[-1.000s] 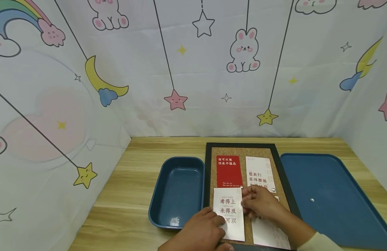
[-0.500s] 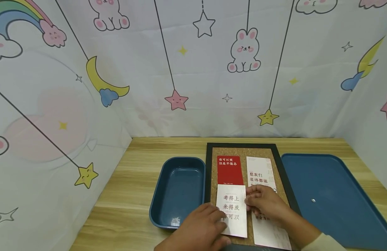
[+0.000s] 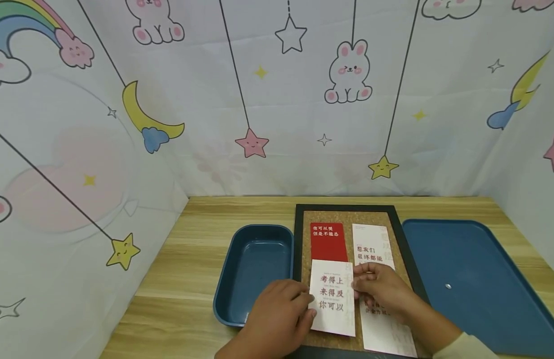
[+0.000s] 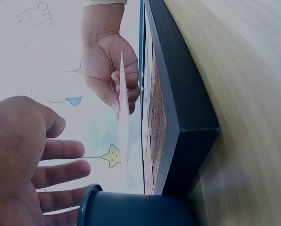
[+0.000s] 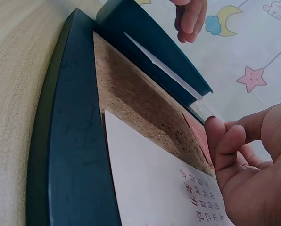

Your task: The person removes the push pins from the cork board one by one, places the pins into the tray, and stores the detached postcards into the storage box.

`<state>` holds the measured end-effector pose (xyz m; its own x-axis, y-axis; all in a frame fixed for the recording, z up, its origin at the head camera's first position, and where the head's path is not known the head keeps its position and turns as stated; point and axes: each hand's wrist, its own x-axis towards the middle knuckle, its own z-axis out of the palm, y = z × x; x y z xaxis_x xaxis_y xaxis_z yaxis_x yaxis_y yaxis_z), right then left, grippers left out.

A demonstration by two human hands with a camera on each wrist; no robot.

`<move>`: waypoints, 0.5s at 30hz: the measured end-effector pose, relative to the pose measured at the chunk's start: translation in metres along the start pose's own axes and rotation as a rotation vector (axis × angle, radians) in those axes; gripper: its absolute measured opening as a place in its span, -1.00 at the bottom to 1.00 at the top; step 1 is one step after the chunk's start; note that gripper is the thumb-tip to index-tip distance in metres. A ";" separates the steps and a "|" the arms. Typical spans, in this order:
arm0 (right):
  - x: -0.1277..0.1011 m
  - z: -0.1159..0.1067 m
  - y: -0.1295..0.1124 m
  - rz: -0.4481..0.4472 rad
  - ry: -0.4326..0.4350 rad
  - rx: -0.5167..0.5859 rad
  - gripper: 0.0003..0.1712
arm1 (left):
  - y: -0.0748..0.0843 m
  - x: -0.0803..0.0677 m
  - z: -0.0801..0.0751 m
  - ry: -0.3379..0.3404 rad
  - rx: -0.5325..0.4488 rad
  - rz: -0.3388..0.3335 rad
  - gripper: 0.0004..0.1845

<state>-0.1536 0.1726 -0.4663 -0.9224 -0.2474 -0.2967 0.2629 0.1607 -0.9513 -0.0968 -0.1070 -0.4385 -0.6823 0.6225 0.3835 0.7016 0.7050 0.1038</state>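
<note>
Head view: low in the centre of the frame, the right hand pinches the right edge of a white card printed with red characters, holding it over the lower left part of a cork board in a black frame. The left hand sits at the card's left edge with relaxed fingers, touching or nearly touching it; it does not look closed around it. A red card lies on the cork just above, and the white card's top edge overlaps its bottom. Another white card lies upper right on the board, and a further one at the lower right, partly under the right hand. A deep blue bin stands left of the frame, a flat blue tray right of it, with a small silvery pin on it. All rest on the wooden desk.

Left wrist view: the card shows edge-on, lifted clear of the board, gripped by the far hand. The near hand has its fingers spread and holds nothing.

Right wrist view: the thumb and fingers are curled at the upper right; the lifted card runs as a thin white strip above the cork.

Risk, as I judge it: the card hangs from one edge pinch, so it could sag, twist or slip, and land crooked or cover the red card's lower text.
</note>
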 end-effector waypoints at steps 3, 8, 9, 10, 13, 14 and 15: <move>0.000 -0.001 -0.002 -0.009 0.002 0.010 -0.54 | -0.001 -0.001 0.000 0.062 -0.023 -0.038 -0.81; -0.001 -0.002 -0.006 -0.012 -0.008 0.043 -0.53 | -0.002 -0.001 0.001 0.168 -0.044 -0.072 -0.90; -0.001 -0.003 -0.006 -0.010 -0.009 0.048 -0.53 | -0.003 -0.001 0.001 0.185 -0.046 -0.078 -0.91; -0.001 -0.003 -0.007 -0.009 -0.010 0.051 -0.53 | -0.003 -0.001 0.002 0.196 -0.047 -0.087 -0.92; 0.000 -0.003 -0.008 -0.008 -0.007 0.052 -0.53 | -0.004 -0.002 0.001 0.214 -0.039 -0.126 -0.91; 0.000 -0.003 -0.009 -0.008 -0.007 0.051 -0.53 | -0.005 -0.003 0.001 0.218 -0.035 -0.142 -0.90; 0.000 -0.003 -0.009 -0.007 -0.008 0.051 -0.53 | -0.005 -0.003 0.001 0.219 -0.029 -0.157 -0.89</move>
<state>-0.1567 0.1745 -0.4572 -0.9220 -0.2559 -0.2907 0.2709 0.1102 -0.9563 -0.0985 -0.1126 -0.4410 -0.7247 0.4153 0.5498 0.5981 0.7753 0.2028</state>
